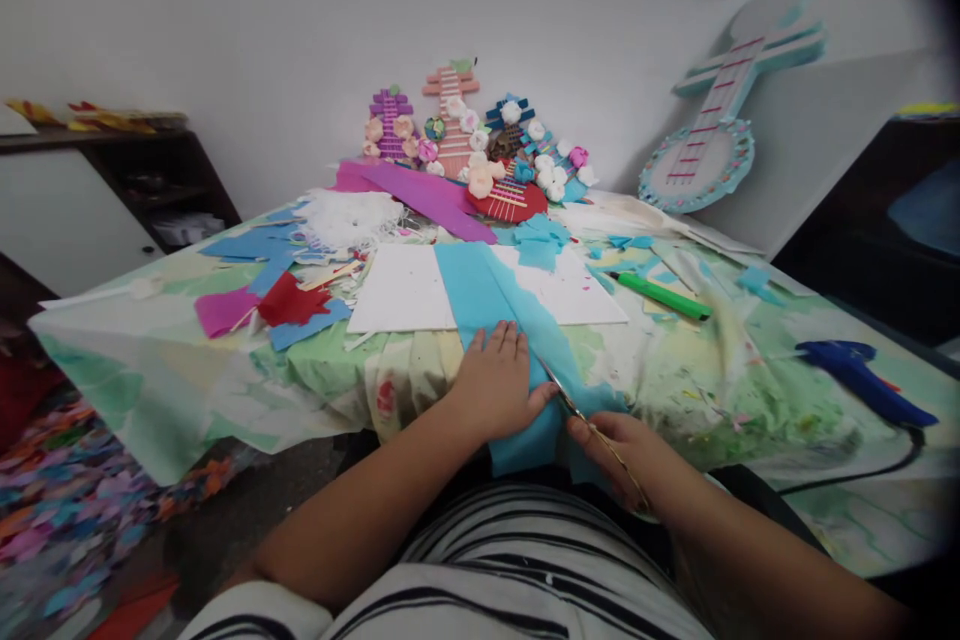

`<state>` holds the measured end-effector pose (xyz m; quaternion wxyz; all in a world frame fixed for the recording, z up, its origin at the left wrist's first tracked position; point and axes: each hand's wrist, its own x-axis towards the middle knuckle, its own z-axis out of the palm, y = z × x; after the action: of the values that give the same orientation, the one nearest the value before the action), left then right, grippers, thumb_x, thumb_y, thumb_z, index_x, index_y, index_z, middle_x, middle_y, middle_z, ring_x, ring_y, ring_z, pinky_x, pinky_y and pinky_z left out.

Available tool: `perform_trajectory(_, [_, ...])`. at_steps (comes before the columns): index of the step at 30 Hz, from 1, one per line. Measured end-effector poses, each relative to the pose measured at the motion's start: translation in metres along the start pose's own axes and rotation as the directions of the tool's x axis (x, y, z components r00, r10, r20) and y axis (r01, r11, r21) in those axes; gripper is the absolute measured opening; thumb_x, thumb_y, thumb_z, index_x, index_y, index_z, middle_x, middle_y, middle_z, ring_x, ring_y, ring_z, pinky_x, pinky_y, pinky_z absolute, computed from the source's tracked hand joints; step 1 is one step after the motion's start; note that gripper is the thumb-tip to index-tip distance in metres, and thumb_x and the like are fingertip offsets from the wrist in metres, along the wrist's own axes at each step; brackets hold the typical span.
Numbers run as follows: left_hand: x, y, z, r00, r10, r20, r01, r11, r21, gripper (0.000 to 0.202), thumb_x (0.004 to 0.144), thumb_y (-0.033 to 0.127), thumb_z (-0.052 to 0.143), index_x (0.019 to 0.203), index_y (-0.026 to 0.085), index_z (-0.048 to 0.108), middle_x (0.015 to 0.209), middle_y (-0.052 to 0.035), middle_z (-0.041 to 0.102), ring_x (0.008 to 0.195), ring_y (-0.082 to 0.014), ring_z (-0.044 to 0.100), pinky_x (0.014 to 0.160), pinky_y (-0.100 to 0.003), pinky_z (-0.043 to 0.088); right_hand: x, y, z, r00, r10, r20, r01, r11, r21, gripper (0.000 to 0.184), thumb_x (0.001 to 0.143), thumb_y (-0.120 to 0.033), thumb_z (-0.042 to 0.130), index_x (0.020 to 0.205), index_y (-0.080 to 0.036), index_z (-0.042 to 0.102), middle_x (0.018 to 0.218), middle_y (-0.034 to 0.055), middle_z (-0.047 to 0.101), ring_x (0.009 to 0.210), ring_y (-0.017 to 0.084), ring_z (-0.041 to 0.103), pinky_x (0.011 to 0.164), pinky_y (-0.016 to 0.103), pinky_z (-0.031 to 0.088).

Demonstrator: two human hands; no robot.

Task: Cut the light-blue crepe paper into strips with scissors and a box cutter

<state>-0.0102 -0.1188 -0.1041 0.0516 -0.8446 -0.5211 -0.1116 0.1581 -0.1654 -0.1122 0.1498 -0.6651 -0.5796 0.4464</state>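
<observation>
Magenta and red scraps (289, 300) lie toward your left on the cloth-covered tabletop (326, 370), just beside a white board (401, 290). Your left hand (496, 382) rests palm down on the blue sheet (472, 280), its fingers extended and nearly together, the thumb reaching toward the scissors (571, 404). The sheet lies across the middle of the board and hangs over the near edge of the tabletop toward your lap. It looks light, soft and thin, like felt or crepe paper, so it probably wrinkles or slides easily; you do best to hold it flat close beside the cut, with your thumb clear of the blades. Your right hand (621, 452) closes around the scissors' handles, the blades pointing up and left at the sheet; you cannot tell from here how far they are parted. They look stiff, so take them by the loops. Farther right lie a green pen-shaped tool (664, 297) and a blue glue gun (862, 378), both apart from your hands.
</observation>
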Motion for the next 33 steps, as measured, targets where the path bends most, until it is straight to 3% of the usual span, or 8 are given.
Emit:
perform_trajectory(5, [0.000,-0.001,-0.003,0.999,0.006,0.033,-0.006,1.000,-0.003,0.070,0.082,0.053,0.023,0.128,0.001,0.033,0.135,-0.0202,0.028,0.126,-0.0293,0.022,0.102,-0.045,0.017,0.002,0.002,-0.001,0.999,0.047,-0.014,-0.047,0.999,-0.014,0.052,0.068,-0.069,0.037,0.059,-0.018,0.041,0.038,-0.0067,0.033,0.029,0.006,0.033,0.027,0.018,0.023])
perform_trajectory(11, [0.000,-0.001,-0.005,1.000,-0.003,0.029,0.002,1.000,0.006,0.062,0.083,0.043,0.024,0.128,0.002,0.034,0.135,-0.0182,0.030,0.126,-0.0274,0.024,0.101,-0.044,0.020,0.001,-0.006,-0.001,0.998,0.055,0.027,-0.056,0.997,0.061,0.051,0.069,-0.068,0.036,0.057,-0.018,0.038,0.038,-0.0073,0.031,0.028,0.005,0.031,0.028,0.017,0.022])
perform_trajectory(23, [0.000,0.000,0.003,0.999,-0.027,-0.035,0.027,1.000,-0.013,0.059,0.082,0.040,0.026,0.125,0.003,0.038,0.133,-0.0169,0.035,0.125,-0.0268,0.026,0.100,-0.046,0.020,-0.019,-0.064,-0.015,0.973,0.217,0.083,-0.227,0.965,0.136,0.045,0.084,-0.048,0.030,0.054,-0.016,0.038,0.038,-0.0059,0.032,0.030,0.004,0.031,0.032,0.017,0.024])
perform_trajectory(28, [0.000,-0.001,0.003,0.999,-0.022,-0.049,0.020,0.999,-0.044,0.060,0.082,0.040,0.026,0.125,0.001,0.038,0.132,-0.0182,0.035,0.124,-0.0278,0.027,0.101,-0.046,0.020,-0.011,-0.063,-0.010,0.975,0.187,0.117,-0.205,0.964,0.169,0.046,0.081,-0.052,0.032,0.054,-0.016,0.041,0.039,-0.0052,0.035,0.029,0.004,0.032,0.031,0.018,0.023])
perform_trajectory(33, [-0.001,-0.001,0.003,0.998,-0.014,-0.056,0.010,0.998,-0.059,0.060,0.082,0.041,0.025,0.124,0.001,0.039,0.132,-0.0190,0.035,0.124,-0.0282,0.026,0.100,-0.047,0.020,-0.004,-0.061,0.000,0.978,0.204,0.054,-0.210,0.959,0.190,0.046,0.077,-0.055,0.037,0.054,-0.016,0.041,0.038,-0.0052,0.036,0.029,0.005,0.032,0.030,0.018,0.025])
